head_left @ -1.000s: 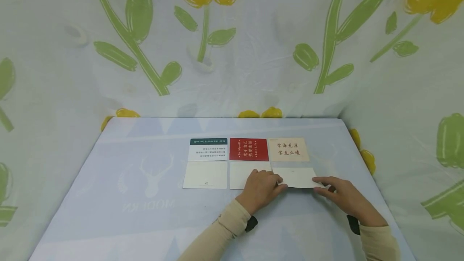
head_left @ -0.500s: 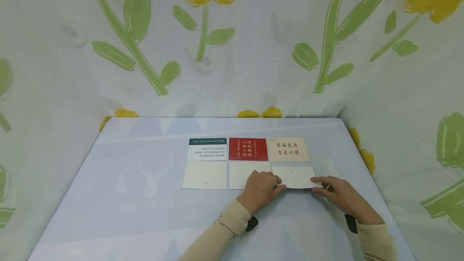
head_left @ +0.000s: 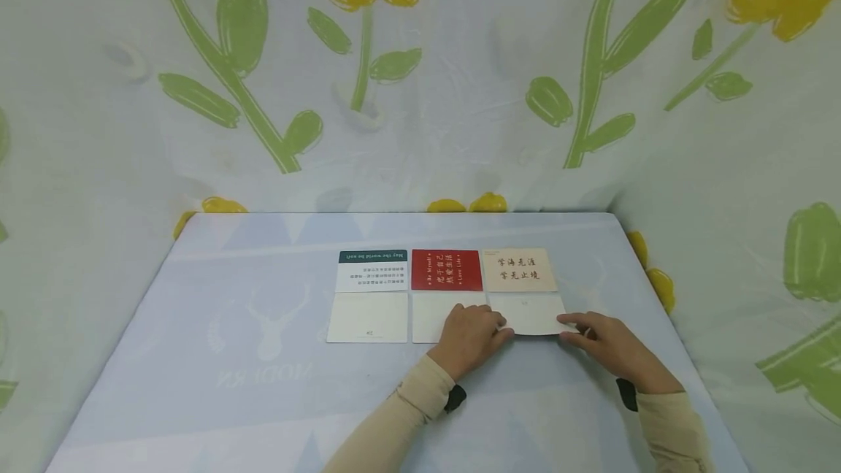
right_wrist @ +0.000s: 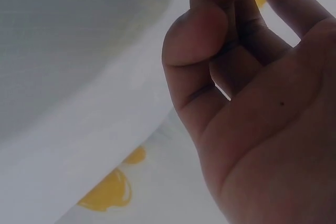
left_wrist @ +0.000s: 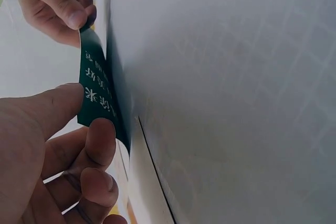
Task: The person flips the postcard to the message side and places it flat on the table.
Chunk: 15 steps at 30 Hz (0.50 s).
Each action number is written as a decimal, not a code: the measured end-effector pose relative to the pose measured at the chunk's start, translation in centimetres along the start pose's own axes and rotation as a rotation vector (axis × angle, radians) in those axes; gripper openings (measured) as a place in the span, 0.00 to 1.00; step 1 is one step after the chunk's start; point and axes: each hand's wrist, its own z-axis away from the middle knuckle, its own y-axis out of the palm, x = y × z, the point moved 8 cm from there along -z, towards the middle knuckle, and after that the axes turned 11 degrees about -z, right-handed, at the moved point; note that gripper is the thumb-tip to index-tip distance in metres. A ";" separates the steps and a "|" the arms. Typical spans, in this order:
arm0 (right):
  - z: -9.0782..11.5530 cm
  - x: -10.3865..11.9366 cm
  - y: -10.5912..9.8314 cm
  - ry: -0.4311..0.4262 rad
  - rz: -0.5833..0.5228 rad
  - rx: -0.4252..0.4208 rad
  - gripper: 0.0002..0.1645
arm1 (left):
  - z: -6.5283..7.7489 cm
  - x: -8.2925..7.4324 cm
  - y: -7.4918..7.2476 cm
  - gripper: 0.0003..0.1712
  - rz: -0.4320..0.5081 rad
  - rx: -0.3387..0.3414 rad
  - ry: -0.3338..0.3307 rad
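My left hand [head_left: 468,338] and right hand [head_left: 611,345] pinch a card [head_left: 531,314] by its near corners, blank white side up. The left wrist view shows its dark green underside [left_wrist: 97,87] with white characters, bowed and tilted, its near edge raised off the table. Its far edge lies right along a cream card [head_left: 520,270] with brown characters. A white card [head_left: 430,314] is partly hidden behind my left hand. In the right wrist view my right palm [right_wrist: 262,108] and curled fingers show, but not the card.
A red card [head_left: 447,270] and a green-and-white card [head_left: 372,271] continue the far row leftward. Another white card [head_left: 366,317] lies in the near row. The pale table [head_left: 197,378] meets a flower-print cloth [head_left: 453,108] at the back and sides.
Both hands have moved the pinched card slightly away from me, narrowing the gap to the cream card. The other cards keep their places.
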 end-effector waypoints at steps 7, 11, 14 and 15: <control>-0.4 -0.2 0.2 0.014 0.016 0.017 0.26 | -0.3 0.2 0.2 0.13 0.003 -0.002 0.004; -0.6 -0.2 0.3 0.027 0.022 0.026 0.25 | -0.4 0.1 -0.1 0.13 -0.005 -0.010 0.007; -0.8 -0.2 0.3 0.027 0.038 0.024 0.25 | -0.3 0.0 -0.4 0.13 -0.013 -0.009 0.011; -0.8 -0.2 0.3 0.028 0.041 0.023 0.25 | -0.2 0.0 -0.4 0.13 -0.017 -0.008 0.013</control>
